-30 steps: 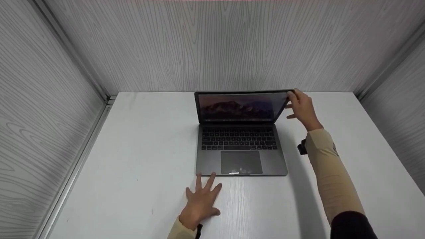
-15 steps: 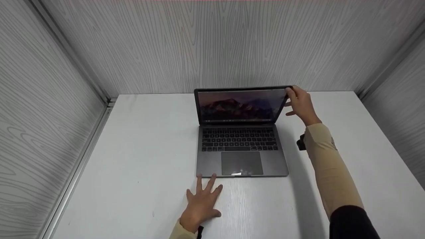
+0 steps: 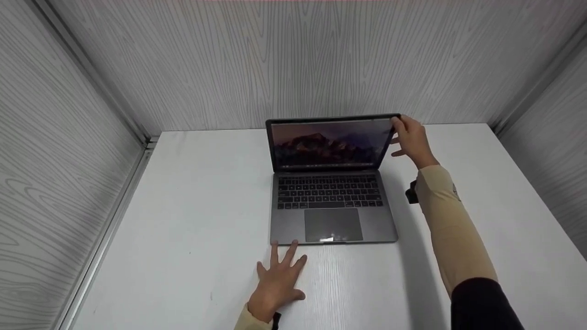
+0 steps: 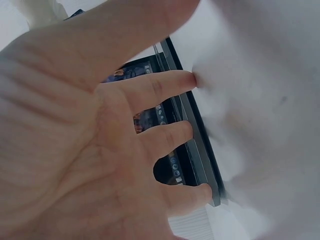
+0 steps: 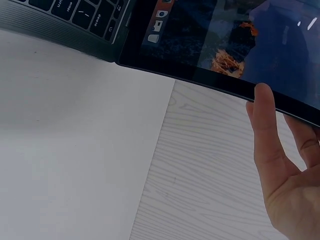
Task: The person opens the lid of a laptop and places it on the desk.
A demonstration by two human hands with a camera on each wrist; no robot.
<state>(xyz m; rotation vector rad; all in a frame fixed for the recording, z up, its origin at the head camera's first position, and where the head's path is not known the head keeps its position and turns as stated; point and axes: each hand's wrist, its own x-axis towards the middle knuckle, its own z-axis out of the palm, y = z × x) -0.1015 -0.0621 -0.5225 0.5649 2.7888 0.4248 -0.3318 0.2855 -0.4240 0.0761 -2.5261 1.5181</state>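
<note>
A grey laptop [image 3: 334, 224] sits on the white table with its lid raised; the lit screen [image 3: 328, 143] shows a mountain picture. My right hand [image 3: 413, 141] pinches the lid's upper right corner, thumb on the screen side and fingers behind. In the right wrist view the thumb [image 5: 265, 115] lies over the black screen border. My left hand [image 3: 277, 284] is spread with straight fingers, and its fingertips touch the laptop's front left edge. The left wrist view shows the palm [image 4: 115, 130] and, between its fingers, parts of the laptop [image 4: 200, 150].
The white table [image 3: 206, 197] extends on both sides of the laptop. Wood-grain panels stand behind [image 3: 293, 59] and at the left [image 3: 59, 160] and right. A metal rail [image 3: 110, 229] runs along the left edge.
My right hand has moved up and slightly left with the lid corner, so the lid stands more open and more of the screen shows. My left hand stays in place.
</note>
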